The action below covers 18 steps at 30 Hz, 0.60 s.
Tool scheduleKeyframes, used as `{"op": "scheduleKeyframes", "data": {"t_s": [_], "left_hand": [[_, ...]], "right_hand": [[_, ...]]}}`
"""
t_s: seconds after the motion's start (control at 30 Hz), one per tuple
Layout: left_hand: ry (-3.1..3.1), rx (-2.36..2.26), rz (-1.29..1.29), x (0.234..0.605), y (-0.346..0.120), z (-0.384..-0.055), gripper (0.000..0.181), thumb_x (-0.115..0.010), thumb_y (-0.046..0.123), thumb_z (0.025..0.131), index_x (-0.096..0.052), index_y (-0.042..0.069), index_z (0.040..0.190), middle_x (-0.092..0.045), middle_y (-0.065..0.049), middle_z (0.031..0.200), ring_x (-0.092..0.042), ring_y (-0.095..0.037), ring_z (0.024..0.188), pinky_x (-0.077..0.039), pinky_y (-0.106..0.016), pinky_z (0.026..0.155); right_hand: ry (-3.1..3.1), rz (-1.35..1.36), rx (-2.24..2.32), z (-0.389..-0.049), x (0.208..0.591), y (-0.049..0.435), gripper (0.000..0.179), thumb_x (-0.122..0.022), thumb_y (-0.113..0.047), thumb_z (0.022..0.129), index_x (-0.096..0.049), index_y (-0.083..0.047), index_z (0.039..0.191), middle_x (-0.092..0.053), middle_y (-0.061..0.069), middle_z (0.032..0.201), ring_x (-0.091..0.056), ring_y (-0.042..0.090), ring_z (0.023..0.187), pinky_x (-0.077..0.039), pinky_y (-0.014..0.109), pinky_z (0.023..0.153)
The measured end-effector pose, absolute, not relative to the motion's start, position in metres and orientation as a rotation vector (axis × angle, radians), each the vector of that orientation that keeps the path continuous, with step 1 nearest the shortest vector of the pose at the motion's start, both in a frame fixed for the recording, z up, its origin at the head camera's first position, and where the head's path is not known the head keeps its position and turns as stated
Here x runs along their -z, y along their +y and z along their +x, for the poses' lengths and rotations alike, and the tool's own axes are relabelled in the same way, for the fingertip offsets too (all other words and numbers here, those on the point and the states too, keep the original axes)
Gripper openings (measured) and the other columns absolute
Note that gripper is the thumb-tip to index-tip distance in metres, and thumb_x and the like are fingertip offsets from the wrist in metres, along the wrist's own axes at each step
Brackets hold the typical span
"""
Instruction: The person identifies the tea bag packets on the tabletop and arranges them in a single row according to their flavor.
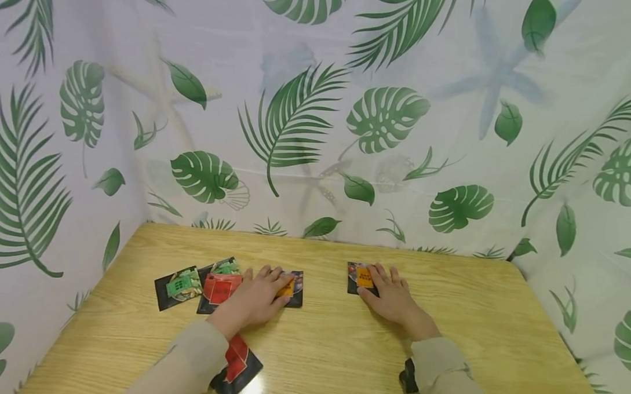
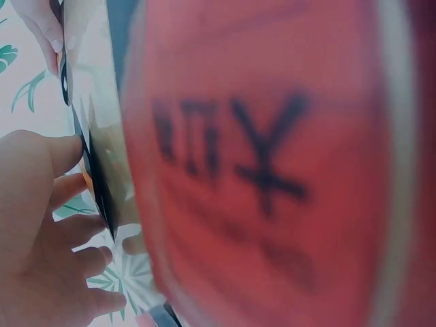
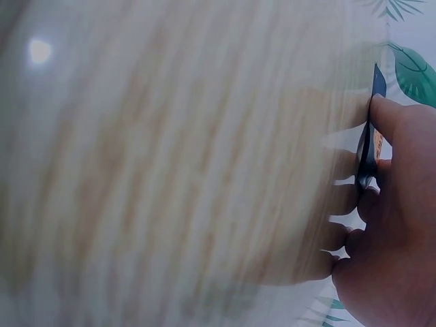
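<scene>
My left hand (image 1: 260,296) rests, fingers spread, on a dark flat packet with an orange label (image 1: 298,283), covering its left part. In the left wrist view the thumb and fingers lie against that packet (image 2: 100,184). Farther right, a matching orange-labelled packet (image 1: 364,277) lies flat beneath the thumb and fingers of my right hand (image 1: 392,298). The right wrist view shows the thumb touching this packet (image 3: 366,150) from above, while the other fingertips meet the tabletop. A red-labelled packet (image 1: 219,292) lies just left of my left hand.
A green-labelled packet (image 1: 179,288) lies at the far left; another green one (image 1: 225,267) is partly under the red one. Another red-labelled packet (image 1: 241,368) lies near my left forearm. A black object (image 1: 407,377) shows beside the right sleeve. Leaf-print cloth (image 1: 304,208) encloses the wooden table (image 1: 331,348).
</scene>
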<state>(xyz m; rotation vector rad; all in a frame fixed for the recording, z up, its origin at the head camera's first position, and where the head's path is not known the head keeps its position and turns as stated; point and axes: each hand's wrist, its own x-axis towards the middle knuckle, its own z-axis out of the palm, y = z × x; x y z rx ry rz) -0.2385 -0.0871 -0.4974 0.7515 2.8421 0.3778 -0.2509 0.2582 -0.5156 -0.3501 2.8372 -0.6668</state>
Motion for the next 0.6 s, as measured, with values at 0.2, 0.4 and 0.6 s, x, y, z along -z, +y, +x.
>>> {"op": "scheduleKeyframes", "data": {"t_s": [0.2, 0.4, 0.6], "left_hand": [[2.831, -0.360, 0.734, 0.497, -0.078, -0.244, 0.056, -0.050, 0.041, 0.112, -0.042, 0.021, 0.164, -0.038, -0.015, 0.170, -0.032, -0.042, 0.158, -0.024, -0.073, 0.125], [2.830, -0.312, 0.734, 0.495, -0.068, -0.249, 0.057, -0.049, 0.043, 0.112, -0.041, 0.023, 0.165, -0.038, -0.012, 0.170, -0.031, -0.040, 0.159, -0.023, -0.070, 0.126], [2.823, -0.309, 0.735, 0.493, -0.057, -0.256, 0.057, -0.048, 0.043, 0.112, -0.041, 0.023, 0.164, -0.038, -0.013, 0.170, -0.031, -0.041, 0.159, -0.022, -0.072, 0.126]], "right_hand": [[2.840, -0.344, 0.648, -0.253, 0.518, 0.259, 0.084, -0.043, -0.056, 0.110, -0.019, -0.002, 0.168, -0.012, 0.027, 0.174, 0.001, 0.059, 0.159, -0.003, 0.078, 0.124], [2.842, -0.338, 0.657, -0.252, 0.519, 0.259, 0.083, -0.044, -0.055, 0.110, -0.019, -0.002, 0.168, -0.013, 0.027, 0.174, 0.001, 0.059, 0.159, -0.003, 0.078, 0.124], [2.848, -0.345, 0.671, -0.255, 0.522, 0.260, 0.083, -0.045, -0.055, 0.110, -0.020, -0.001, 0.168, -0.013, 0.027, 0.174, 0.001, 0.060, 0.158, -0.003, 0.078, 0.123]]}}
